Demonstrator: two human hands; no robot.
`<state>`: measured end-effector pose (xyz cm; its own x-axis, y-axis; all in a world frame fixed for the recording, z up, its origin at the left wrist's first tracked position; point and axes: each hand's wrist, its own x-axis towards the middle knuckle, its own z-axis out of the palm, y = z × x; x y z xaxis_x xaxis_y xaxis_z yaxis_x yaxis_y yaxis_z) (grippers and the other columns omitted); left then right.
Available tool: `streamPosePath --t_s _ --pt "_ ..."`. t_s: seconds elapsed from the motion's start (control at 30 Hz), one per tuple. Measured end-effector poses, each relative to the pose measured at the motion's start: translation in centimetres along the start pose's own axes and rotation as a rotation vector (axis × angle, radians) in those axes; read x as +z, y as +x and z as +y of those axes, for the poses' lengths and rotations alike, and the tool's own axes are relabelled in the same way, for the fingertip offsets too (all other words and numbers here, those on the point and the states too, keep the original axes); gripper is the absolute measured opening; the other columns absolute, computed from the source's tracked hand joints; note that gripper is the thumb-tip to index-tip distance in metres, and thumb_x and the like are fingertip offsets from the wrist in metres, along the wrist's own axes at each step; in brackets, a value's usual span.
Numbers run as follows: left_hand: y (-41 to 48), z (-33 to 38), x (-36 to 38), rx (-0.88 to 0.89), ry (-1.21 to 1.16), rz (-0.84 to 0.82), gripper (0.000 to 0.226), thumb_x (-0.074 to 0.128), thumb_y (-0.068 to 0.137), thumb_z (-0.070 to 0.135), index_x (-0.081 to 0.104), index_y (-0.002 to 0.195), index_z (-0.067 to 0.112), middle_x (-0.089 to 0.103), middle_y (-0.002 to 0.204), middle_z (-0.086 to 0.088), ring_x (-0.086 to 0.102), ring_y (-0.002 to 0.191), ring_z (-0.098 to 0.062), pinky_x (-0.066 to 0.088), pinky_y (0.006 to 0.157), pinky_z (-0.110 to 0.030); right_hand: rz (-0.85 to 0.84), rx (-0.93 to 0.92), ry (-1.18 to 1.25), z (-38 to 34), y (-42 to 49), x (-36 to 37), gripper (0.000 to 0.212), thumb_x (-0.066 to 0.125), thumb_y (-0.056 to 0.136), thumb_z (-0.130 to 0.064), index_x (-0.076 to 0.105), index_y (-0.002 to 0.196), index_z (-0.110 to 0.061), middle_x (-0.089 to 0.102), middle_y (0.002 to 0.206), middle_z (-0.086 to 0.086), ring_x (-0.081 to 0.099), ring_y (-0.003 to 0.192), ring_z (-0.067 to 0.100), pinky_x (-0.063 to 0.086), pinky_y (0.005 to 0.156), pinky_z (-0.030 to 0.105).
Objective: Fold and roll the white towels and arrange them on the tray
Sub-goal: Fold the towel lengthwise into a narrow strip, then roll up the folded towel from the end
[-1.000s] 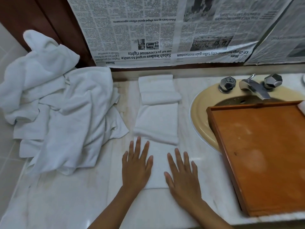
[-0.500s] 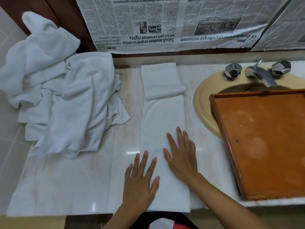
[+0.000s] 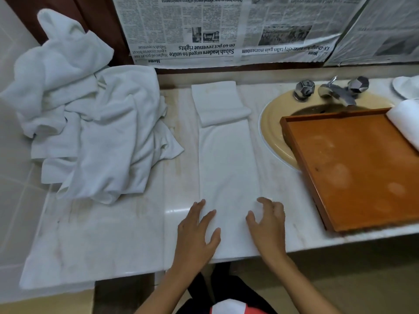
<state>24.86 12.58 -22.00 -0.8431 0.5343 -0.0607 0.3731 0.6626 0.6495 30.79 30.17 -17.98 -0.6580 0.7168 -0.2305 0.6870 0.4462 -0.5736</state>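
Observation:
A white towel [image 3: 229, 159], folded into a long narrow strip, lies flat on the marble counter and runs away from me. Its far end is folded back on itself. My left hand [image 3: 197, 232] rests flat on the strip's near left edge with straight fingers. My right hand [image 3: 268, 220] sits at the near right edge, thumb on the cloth and fingers curled over the border. The wooden tray [image 3: 353, 168] stands to the right, partly over the sink. One rolled white towel [image 3: 405, 123] lies at its far right corner.
A heap of loose white towels [image 3: 95, 123] covers the counter's left side. The yellow sink [image 3: 274, 123] and chrome tap [image 3: 337, 91] lie behind the tray. Newspaper [image 3: 226, 30] covers the wall. The counter's front edge is just below my wrists.
The strip's middle crease has been smoothed out. Both hands drew back to its near end; the right hand went from flat on the cloth to curled at the right edge.

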Motion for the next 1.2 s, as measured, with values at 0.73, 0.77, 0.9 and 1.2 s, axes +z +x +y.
streamPosePath --t_s 0.73,0.77,0.9,1.2 --pt "-3.8 -2.2 0.2 0.463 0.314 0.146 0.041 0.064 0.073 0.054 0.069 0.097 0.021 0.065 0.105 0.002 0.057 0.097 -0.014 0.042 0.074 -0.027 -0.103 -0.493 -0.157 5.9 -4.7 -3.0 0.034 0.091 0.062 -0.009 0.069 0.085 -0.023 0.055 0.091 -0.006 0.056 0.074 0.011 0.048 0.056 0.010" --pt "-3.8 -2.1 0.2 0.478 0.313 0.152 0.040 0.064 0.075 0.052 0.069 0.097 0.020 0.064 0.105 0.002 0.057 0.097 -0.014 0.042 0.073 -0.026 -0.104 -0.508 -0.138 6.0 -4.4 -3.3 0.032 0.090 0.063 -0.009 0.070 0.084 -0.023 0.054 0.093 -0.006 0.054 0.077 0.011 0.047 0.059 0.009" --pt "-3.9 -1.8 0.0 0.514 0.318 0.167 0.027 0.058 0.079 0.040 0.064 0.098 0.023 0.061 0.105 0.005 0.056 0.095 -0.011 0.038 0.073 -0.020 -0.143 -0.549 -0.108 6.7 -3.2 -4.1 0.018 0.081 0.075 -0.008 0.073 0.085 -0.020 0.051 0.097 -0.012 0.049 0.084 0.006 0.037 0.068 0.003" --pt "-3.1 -0.4 -1.1 0.440 0.280 0.113 0.016 0.059 0.079 0.029 0.070 0.089 0.022 0.064 0.089 0.009 0.058 0.077 -0.010 0.037 0.067 -0.016 -0.303 -0.404 0.038 8.1 -0.7 -5.0 0.016 0.063 0.092 -0.004 0.069 0.091 -0.019 0.055 0.091 -0.013 0.055 0.091 0.006 0.041 0.080 0.012"
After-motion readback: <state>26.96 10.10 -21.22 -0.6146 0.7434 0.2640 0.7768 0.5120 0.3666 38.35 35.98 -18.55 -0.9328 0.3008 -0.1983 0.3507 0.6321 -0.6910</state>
